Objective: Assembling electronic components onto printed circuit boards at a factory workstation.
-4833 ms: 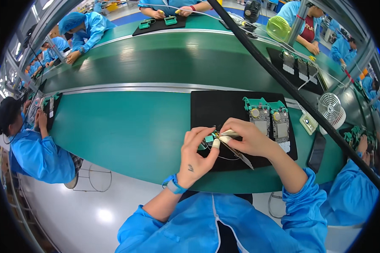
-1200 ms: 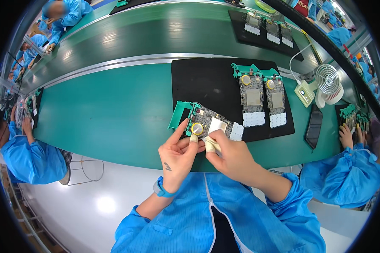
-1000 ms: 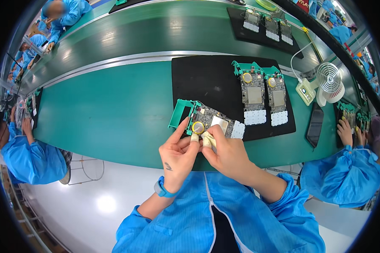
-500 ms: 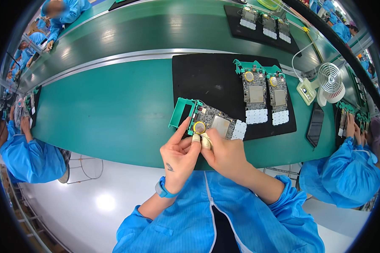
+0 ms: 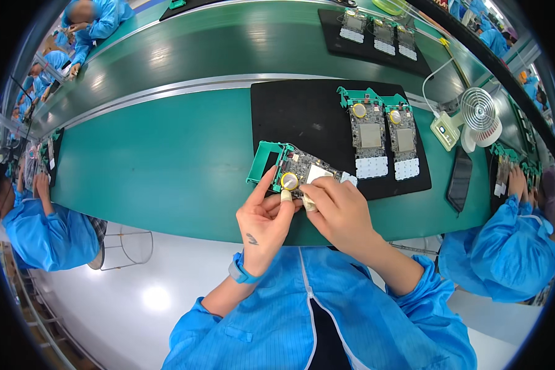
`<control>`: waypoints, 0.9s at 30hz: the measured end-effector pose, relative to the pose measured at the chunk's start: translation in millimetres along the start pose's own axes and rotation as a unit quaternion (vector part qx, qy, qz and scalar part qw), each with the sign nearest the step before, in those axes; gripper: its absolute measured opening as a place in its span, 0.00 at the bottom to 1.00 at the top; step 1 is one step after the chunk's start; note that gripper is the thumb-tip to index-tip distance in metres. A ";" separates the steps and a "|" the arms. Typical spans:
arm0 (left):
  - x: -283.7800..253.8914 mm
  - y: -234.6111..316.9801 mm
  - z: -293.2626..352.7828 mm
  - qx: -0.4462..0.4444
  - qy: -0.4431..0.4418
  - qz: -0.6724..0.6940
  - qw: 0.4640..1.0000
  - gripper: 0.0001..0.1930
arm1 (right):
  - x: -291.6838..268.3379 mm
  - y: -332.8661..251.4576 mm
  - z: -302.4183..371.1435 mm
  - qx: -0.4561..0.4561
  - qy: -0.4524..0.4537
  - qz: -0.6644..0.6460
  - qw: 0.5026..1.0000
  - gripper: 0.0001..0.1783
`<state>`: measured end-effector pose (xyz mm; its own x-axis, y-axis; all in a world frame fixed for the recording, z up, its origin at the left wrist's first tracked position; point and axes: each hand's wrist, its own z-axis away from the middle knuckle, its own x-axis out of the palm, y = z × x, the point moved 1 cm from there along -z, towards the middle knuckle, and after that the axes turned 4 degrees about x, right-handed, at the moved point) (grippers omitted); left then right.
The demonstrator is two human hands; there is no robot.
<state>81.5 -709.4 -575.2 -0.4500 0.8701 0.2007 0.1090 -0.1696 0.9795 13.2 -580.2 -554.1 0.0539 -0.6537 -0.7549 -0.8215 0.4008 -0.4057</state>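
Observation:
A circuit board (image 5: 301,161) with a green plastic frame (image 5: 259,165) at its left end lies tilted over the front of a black mat. A round yellow-rimmed coin cell (image 5: 289,180) sits on it. My left hand (image 5: 264,216) grips the board's near left edge, index finger along the frame and the thumb, in a pale finger cot, below the cell. My right hand (image 5: 342,213) is pinched over the board's near middle, covering part of a silver shield plate (image 5: 317,174). What its fingertips hold, if anything, is hidden.
Two similar boards (image 5: 370,137) lie on the black mat (image 5: 302,117) to the right. Beyond are a small fan (image 5: 478,111) and a dark phone (image 5: 459,180). Three more boards rest on a far mat (image 5: 336,38). Co-workers in blue sit left and right.
My right hand has shifted right and away from my left thumb, its fingers now reaching over the board. My left hand keeps its grip. The whole view has moved slightly.

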 end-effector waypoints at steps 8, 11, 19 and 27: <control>8.0 5.0 -2.6 -0.017 -0.009 -0.017 1.000 0.30 | -4.6 11.3 9.8 0.007 0.023 0.025 0.999 0.18; 9.5 5.4 -5.7 -0.012 -0.020 -0.024 0.999 0.32 | -3.5 9.1 9.1 0.010 0.023 0.028 0.999 0.18; 16.4 7.9 -10.2 -0.028 -0.019 -0.009 0.999 0.34 | 4.7 5.3 15.5 0.168 0.016 -0.142 0.975 0.15; 11.4 5.2 -8.0 -0.009 -0.030 -0.043 0.999 0.35 | 11.3 -3.7 12.8 0.183 -0.137 -0.019 0.973 0.16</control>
<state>69.8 -704.1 -567.7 -0.4034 0.9077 0.1156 0.0556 -0.1018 0.9932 24.1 -580.9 -567.7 0.2702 -0.4969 -0.8247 -0.5619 0.6142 -0.5541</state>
